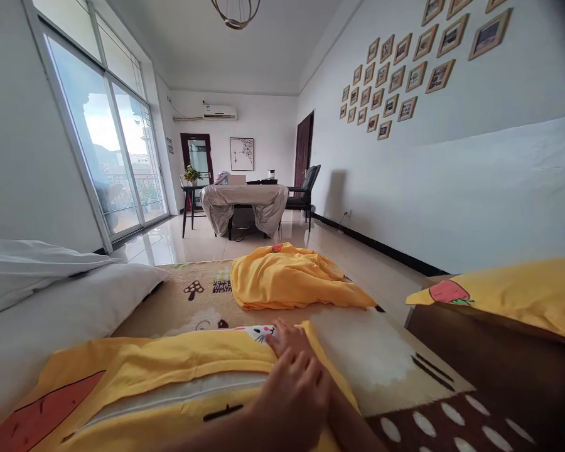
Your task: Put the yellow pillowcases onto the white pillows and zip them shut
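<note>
A yellow pillowcase [188,358] printed with a strawberry and a white cat face lies in front of me. Its long opening bares a strip of white pillow [179,394]. My right hand [289,339], coming in from the lower right, has its fingers bent onto the fabric beside the cat print. Nearer to me, my left hand [294,386] is closed, its knuckles up, and crosses over my right wrist. Whatever its fingers hold is hidden beneath it. Another yellow cloth [292,276] lies crumpled just beyond, on the patterned beige blanket [367,351].
White pillows [70,301] are piled at the left. A yellow strawberry-print cloth [513,295] lies over a brown surface [489,351] at the right. Farther off stand a covered table [245,194], a black chair [306,188] and a plant stand [191,198]. Sliding glass doors [108,132] line the left wall.
</note>
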The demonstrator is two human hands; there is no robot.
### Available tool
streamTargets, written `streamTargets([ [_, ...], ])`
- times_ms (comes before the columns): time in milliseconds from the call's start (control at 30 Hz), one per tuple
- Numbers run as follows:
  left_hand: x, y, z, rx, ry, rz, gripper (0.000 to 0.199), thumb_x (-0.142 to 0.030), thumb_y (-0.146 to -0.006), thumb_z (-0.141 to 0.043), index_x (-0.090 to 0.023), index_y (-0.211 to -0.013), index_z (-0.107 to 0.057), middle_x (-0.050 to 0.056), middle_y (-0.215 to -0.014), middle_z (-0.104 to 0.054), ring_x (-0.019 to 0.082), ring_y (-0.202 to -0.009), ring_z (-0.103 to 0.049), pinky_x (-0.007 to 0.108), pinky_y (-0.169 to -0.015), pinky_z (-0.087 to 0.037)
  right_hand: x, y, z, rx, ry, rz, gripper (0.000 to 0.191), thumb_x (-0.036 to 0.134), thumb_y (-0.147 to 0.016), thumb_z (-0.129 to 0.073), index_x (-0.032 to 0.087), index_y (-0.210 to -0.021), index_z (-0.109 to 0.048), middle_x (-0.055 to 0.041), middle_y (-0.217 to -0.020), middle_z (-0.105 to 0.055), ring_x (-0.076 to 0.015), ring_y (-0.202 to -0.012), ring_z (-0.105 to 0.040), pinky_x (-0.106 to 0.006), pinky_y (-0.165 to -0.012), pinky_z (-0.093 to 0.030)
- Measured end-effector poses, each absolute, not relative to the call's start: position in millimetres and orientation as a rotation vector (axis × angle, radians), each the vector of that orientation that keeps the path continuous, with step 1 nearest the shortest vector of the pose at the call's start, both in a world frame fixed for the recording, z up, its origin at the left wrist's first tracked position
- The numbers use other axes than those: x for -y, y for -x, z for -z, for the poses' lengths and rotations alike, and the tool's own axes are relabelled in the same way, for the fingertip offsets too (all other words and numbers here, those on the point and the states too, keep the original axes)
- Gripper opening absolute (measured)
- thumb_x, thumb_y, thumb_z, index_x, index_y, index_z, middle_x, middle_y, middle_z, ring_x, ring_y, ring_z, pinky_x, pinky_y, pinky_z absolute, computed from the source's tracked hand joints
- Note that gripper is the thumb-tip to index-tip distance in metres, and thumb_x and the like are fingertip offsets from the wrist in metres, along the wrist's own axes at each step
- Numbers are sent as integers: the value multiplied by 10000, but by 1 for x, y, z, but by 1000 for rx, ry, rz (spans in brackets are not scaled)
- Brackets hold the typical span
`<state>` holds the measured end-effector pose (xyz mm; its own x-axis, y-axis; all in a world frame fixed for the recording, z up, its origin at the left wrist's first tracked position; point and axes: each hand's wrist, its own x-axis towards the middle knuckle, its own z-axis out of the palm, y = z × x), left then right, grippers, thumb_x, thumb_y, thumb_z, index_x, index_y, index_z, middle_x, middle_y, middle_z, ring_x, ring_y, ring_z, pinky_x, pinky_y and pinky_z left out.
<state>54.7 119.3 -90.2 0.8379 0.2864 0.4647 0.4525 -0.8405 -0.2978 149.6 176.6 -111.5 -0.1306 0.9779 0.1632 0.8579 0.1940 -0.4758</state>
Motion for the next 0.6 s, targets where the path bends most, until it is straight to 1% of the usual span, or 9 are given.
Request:
streamTargets([
  [33,-122,-55,113,448,2567,755,118,-237,-805,-577,-173,-726,-517,25,-727,-586,180,-657,-539,324,-625,-432,-177,-149,126,2010,1716,-390,345,303,-932,-412,198,-1193,-613,-129,-1230,-641,-258,-1212,-534,-417,-1009,-369],
  [67,-126,-55,132,392,2534,895,180,-216,-803,-583,-179,-665,-473,1,-659,-541,148,-597,-500,288,-564,-391,-178,-150,138,1972,1718,-402,344,308,-942,-395,196,-1181,-615,-122,-1243,-635,-248,-1221,-528,-416,-1022,-353],
  [167,-135,-52,165,380,2513,1080,233,-176,-810,-563,-185,-628,-418,-21,-597,-472,116,-543,-433,267,-514,-319,-186,-163,161,1863,1698,-454,363,362,-960,-362,195,-1140,-629,-102,-1235,-641,-229,-1238,-509,-401,-1061,-287],
  [233,-138,-51,168,389,2532,1044,220,-167,-811,-557,-188,-643,-416,-22,-603,-467,118,-549,-422,273,-525,-306,-194,-178,168,1812,1703,-540,416,413,-971,-321,195,-1085,-656,-94,-1156,-680,-228,-1151,-569,-375,-1017,-325],
  [300,-139,-52,166,380,2572,975,213,-163,-800,-568,-192,-657,-414,-22,-613,-471,124,-561,-422,278,-532,-296,-201,-194,174,1798,1729,-646,485,445,-979,-268,192,-1033,-678,-86,-1080,-710,-220,-1040,-624,-335,-927,-395],
  [367,-138,-52,165,381,2620,931,202,-165,-781,-581,-195,-669,-416,-20,-622,-482,129,-570,-428,278,-534,-296,-207,-208,180,1797,1758,-730,517,452,-980,-246,188,-996,-690,-76,-1045,-722,-212,-989,-643,-317,-879,-426],
  [433,-138,-52,164,392,2633,935,195,-166,-764,-588,-196,-672,-419,-19,-621,-490,131,-572,-432,277,-531,-300,-211,-218,186,1791,1797,-771,511,447,-978,-251,187,-995,-691,-67,-1067,-718,-214,-1026,-632,-335,-927,-411],
  [500,-138,-53,162,410,2618,982,195,-175,-751,-594,-196,-664,-421,-20,-619,-497,130,-574,-442,275,-528,-309,-213,-224,189,1783,1845,-766,484,433,-974,-267,195,-1041,-683,-64,-1125,-701,-219,-1088,-610,-369,-991,-374],
  [600,-138,-53,157,386,2570,1068,212,-200,-754,-600,-192,-640,-421,-22,-606,-497,120,-566,-452,267,-517,-328,-213,-226,182,1756,1931,-693,460,395,-965,-286,181,-1056,-684,-99,-1136,-695,-253,-1105,-606,-423,-1000,-364],
])
